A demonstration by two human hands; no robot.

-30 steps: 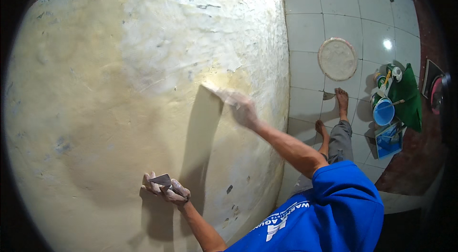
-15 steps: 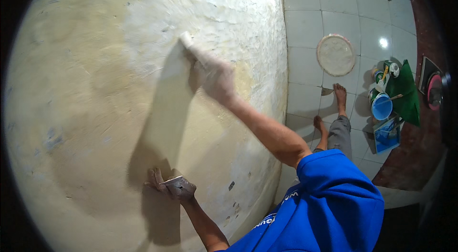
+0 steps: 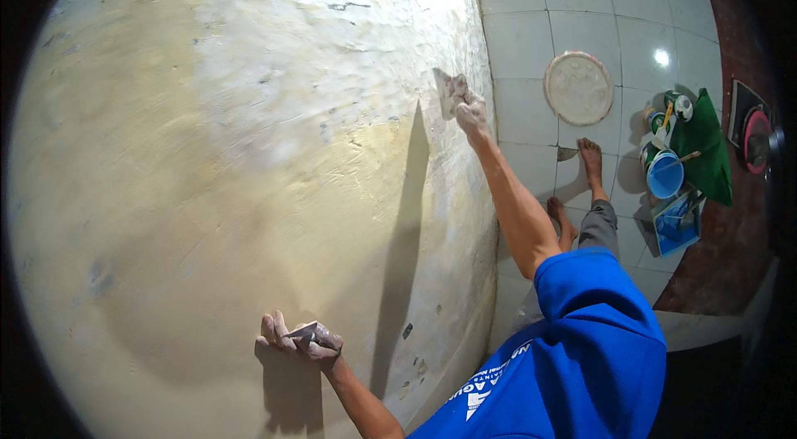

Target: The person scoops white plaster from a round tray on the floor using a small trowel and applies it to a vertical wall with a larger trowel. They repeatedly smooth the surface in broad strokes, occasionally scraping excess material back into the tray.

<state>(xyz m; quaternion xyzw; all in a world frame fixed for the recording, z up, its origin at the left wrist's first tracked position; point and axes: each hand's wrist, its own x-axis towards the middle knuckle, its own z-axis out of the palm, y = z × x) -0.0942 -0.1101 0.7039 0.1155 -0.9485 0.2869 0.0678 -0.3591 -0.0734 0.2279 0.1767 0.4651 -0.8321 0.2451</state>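
Yellow and white, the big wall (image 3: 207, 156) fills the left side. The right hand (image 3: 470, 110) is closed around a flat scraper (image 3: 442, 95) near the wall's right edge; I cannot tell if it touches. Lower down, the left hand (image 3: 320, 345) is curled around a small grey scraper (image 3: 305, 329), some fingers poking out. A blue bucket (image 3: 665, 176) stands on the floor (image 3: 523, 119).

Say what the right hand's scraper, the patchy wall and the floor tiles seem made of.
Scraper: perhaps metal, given its thin, flat grey blade; dull finish. Wall: likely plaster or filler, matt to faintly glossy, with uneven spread marks. Floor tiles: apparently glazed ceramic, glossy, showing a bright highlight.
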